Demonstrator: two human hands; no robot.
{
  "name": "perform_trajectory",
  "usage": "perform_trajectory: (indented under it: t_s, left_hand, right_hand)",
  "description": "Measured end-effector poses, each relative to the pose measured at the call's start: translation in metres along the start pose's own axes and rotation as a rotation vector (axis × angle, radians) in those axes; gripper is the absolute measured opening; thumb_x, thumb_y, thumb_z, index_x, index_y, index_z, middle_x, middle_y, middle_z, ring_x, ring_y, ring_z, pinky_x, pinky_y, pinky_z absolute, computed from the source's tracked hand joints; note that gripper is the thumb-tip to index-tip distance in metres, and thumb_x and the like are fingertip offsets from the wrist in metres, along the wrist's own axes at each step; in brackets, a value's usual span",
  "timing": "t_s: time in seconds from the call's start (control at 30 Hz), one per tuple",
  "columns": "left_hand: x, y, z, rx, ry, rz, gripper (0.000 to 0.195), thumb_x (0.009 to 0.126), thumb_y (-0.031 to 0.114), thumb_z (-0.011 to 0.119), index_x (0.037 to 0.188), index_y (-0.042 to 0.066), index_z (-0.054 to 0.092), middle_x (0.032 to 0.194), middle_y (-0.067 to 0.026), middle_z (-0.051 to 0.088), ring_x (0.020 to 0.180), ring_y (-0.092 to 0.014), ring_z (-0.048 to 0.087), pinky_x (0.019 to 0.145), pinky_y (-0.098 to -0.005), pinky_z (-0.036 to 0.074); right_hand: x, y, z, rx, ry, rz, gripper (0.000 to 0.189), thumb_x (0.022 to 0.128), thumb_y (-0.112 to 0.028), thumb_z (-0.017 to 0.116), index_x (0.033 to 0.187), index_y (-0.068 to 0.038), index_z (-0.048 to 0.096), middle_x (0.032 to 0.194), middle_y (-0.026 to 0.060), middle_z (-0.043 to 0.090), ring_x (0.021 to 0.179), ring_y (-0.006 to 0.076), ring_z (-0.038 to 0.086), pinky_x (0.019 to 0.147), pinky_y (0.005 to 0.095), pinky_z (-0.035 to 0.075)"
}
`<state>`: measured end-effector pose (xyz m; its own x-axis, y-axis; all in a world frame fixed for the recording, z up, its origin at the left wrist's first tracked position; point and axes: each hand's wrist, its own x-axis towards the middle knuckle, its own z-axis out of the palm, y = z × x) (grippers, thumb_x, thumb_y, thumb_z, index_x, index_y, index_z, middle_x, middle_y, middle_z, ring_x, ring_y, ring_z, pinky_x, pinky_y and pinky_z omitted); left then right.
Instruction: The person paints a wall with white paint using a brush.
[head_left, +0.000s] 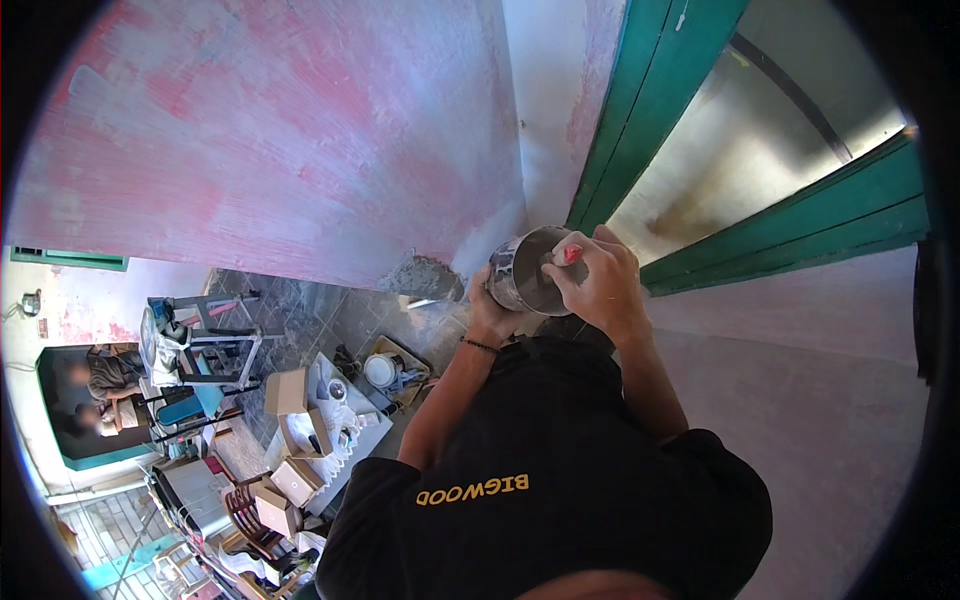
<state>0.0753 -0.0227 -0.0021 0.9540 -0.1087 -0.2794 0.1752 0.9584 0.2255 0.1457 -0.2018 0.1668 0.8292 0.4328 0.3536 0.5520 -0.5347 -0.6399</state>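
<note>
My left hand is wrapped around the side of a worn cylindrical can, with a dark beaded bracelet at the wrist. The can is tilted, its wide mouth facing up towards me and its inside coated grey. In my right hand is a tool with a red-ended handle, held over the can's mouth; its working end is hidden inside or behind my fingers. Close by on the left, a rough patch of grey cement marks the lower end of a pink, white-streaked wall.
Green frame members flank an opening ahead to the right. On the tiled floor, left, lie a tray with a white bucket and open cardboard boxes. Farther off are a metal-legged stand, a wooden chair and two people.
</note>
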Motion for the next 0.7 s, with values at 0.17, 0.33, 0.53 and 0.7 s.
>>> perform_trajectory:
  t_s: [0.17,0.33,0.53,0.7]
  left_hand:
    - [0.004,-0.005,0.004,0.029,0.044,0.004,0.075,0.095,0.058,0.057,0.152,0.009,0.056,0.154,-0.0139,0.059,0.141,-0.034,0.057,0.120,-0.0537,0.043]
    - [0.006,-0.003,0.004,-0.012,-0.028,-0.015,0.072,0.095,0.050,0.063,0.157,0.015,0.050,0.156,-0.0114,0.058,0.142,-0.033,0.057,0.120,-0.0557,0.043]
    - [0.007,-0.005,0.014,0.068,0.087,0.020,0.075,0.096,0.057,0.055,0.154,0.009,0.054,0.155,-0.0147,0.058,0.143,-0.035,0.055,0.122,-0.0545,0.041]
    - [0.008,-0.002,0.013,0.029,0.061,0.013,0.072,0.097,0.057,0.055,0.153,0.011,0.056,0.155,-0.0132,0.059,0.143,-0.034,0.055,0.121,-0.0557,0.042]
  right_hand:
    - [-0.004,0.004,0.000,-0.100,0.008,0.020,0.020,0.079,-0.015,0.088,0.084,-0.011,0.069,0.083,0.0048,0.075,0.081,0.0302,0.065,0.074,0.0434,0.055]
    - [-0.007,0.007,0.002,-0.090,0.059,0.011,0.021,0.077,-0.016,0.089,0.084,-0.013,0.069,0.083,0.0030,0.076,0.080,0.0286,0.064,0.073,0.0426,0.055]
    - [-0.010,0.016,0.005,-0.075,0.082,0.006,0.021,0.078,-0.019,0.087,0.084,-0.015,0.067,0.075,0.0026,0.072,0.082,0.0281,0.065,0.069,0.0436,0.052]
    - [-0.009,0.018,-0.010,0.051,0.268,0.031,0.017,0.080,-0.015,0.087,0.083,-0.010,0.072,0.079,0.0038,0.074,0.076,0.0281,0.066,0.070,0.0404,0.054]
